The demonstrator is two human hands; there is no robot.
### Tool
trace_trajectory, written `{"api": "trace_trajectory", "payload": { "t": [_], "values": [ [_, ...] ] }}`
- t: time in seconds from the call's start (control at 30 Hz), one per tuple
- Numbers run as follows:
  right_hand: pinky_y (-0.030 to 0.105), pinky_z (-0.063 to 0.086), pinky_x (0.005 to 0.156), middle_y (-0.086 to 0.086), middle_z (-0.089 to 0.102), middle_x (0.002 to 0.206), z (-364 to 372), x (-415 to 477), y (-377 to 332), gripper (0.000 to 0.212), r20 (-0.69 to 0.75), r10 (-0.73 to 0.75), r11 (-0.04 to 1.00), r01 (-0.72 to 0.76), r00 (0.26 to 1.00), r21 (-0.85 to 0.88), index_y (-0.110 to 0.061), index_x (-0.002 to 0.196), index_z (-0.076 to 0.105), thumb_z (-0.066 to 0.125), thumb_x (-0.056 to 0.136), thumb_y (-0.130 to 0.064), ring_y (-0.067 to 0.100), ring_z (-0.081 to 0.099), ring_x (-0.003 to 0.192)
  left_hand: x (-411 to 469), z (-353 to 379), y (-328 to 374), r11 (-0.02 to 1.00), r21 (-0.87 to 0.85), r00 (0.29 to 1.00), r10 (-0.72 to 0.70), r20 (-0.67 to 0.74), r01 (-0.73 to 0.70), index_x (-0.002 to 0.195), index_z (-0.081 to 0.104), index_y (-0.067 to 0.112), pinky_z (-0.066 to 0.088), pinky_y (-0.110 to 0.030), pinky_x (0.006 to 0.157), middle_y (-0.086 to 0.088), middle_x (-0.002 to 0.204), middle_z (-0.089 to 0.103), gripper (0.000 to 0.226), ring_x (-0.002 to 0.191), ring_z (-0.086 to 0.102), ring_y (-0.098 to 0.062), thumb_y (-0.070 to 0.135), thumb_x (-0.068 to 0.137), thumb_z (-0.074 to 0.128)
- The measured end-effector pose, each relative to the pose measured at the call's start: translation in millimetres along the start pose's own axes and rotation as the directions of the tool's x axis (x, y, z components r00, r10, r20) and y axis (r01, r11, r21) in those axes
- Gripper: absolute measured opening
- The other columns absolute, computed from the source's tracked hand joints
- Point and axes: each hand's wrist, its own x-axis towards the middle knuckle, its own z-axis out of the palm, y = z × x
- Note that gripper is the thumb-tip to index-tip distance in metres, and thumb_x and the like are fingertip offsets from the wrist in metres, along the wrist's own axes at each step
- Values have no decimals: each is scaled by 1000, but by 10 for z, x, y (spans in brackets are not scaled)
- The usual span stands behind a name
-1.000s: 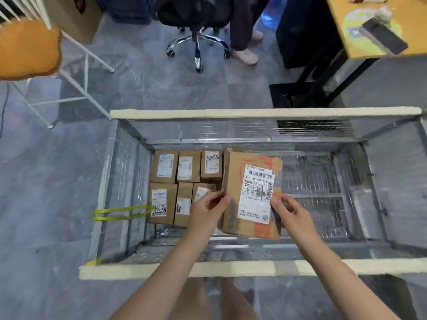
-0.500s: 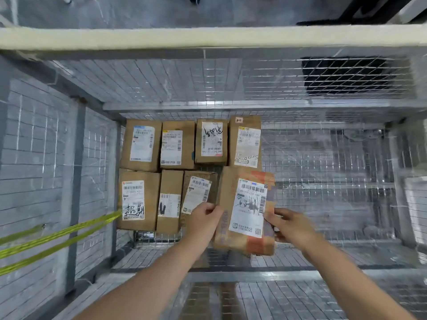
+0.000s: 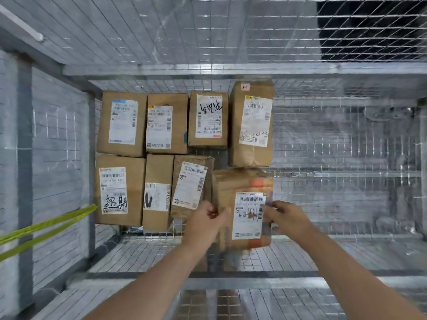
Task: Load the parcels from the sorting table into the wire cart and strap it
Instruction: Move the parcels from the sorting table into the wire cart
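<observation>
In the wire cart (image 3: 346, 146), a brown parcel (image 3: 240, 183) shows orange tape (image 3: 257, 182).

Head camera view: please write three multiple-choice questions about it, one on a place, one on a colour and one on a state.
1. Where in the wire cart is the parcel with orange tape that the left hand and right hand hold?
A. Just nearer than the parcel marked 2-1
B. In the far left corner
C. On the top rim

2. What colour is the strap at the left?
A. Red
B. Yellow-green
C. Blue

3. How does the label of the held parcel face?
A. Down
B. Toward the right wall
C. Up toward the camera

Answers:
1 A: it is directly below the 2-1 parcel in the picture, at the right end of the near row.
2 B: both bands are yellow-green.
3 C: its barcodes show.
</observation>
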Motion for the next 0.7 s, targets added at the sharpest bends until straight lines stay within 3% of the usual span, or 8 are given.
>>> {"api": "trace_trajectory", "payload": {
  "t": [0.1,0.17,0.23,0.33,0.4,0.47,0.57,0.7],
  "values": [
    [32,61,68,6,74,85,-57,-18,67,13,-13,45,991,-43,999,130,-12,93,71,64,94,-23,21,71,76,72,98,39,997,45,996,69,-56,-66,94,58,19,50,-24,67,5,88,66,18,80,64,-11,35,93,64],
    [36,61,75,9,74,87,-64,-58,168,14,-1,79,980,-78,997,184,-11,92,72,64,95,-23,22,72,78,97,157,58,989,106,992,106,-68,-99,100,59,18,54,-29,75,4,95,66,17,87,64,-13,33,94,63],
    [41,59,83,7,75,90,-49,-63,214,12,1,68,965,-66,998,253,-14,98,72,63,96,-21,22,72,84,142,196,38,987,122,991,111,-72,-102,104,59,14,51,-20,65,5,93,65,18,82,64,-12,30,96,61],
    [36,58,81,4,73,101,24,73,117,15,-21,49,938,-38,999,343,-18,109,69,61,97,-20,20,69,95,249,186,-30,996,75,991,49,-124,-40,112,58,2,44,-10,48,4,89,61,25,64,61,-3,24,99,57],
    [34,58,80,6,70,109,92,228,52,22,23,42,965,-47,999,259,-16,116,69,59,98,-24,22,67,101,342,180,-85,991,127,986,65,-157,-45,114,61,5,42,-10,57,3,95,65,27,75,62,-5,26,98,59],
    [40,55,88,7,68,115,163,351,59,27,70,60,981,-72,996,179,-18,122,66,56,99,-26,25,65,106,394,185,-94,983,171,976,104,-189,-72,102,64,10,43,-16,63,-1,94,67,16,82,63,-15,24,96,62],
    [43,52,94,10,65,120,248,424,106,34,85,49,991,-59,995,116,-19,132,59,52,101,-27,29,63,108,480,183,-105,983,164,960,126,-250,-87,91,60,11,41,-15,61,-1,83,61,4,74,58,-12,13,93,64],
    [40,51,84,8,60,110,265,418,90,37,91,-59,993,68,994,-99,-15,133,55,42,104,-35,30,62,103,583,163,-117,979,203,961,89,-261,-36,93,60,8,41,-15,57,1,82,60,2,70,55,-9,8,93,62]
  ]
}}
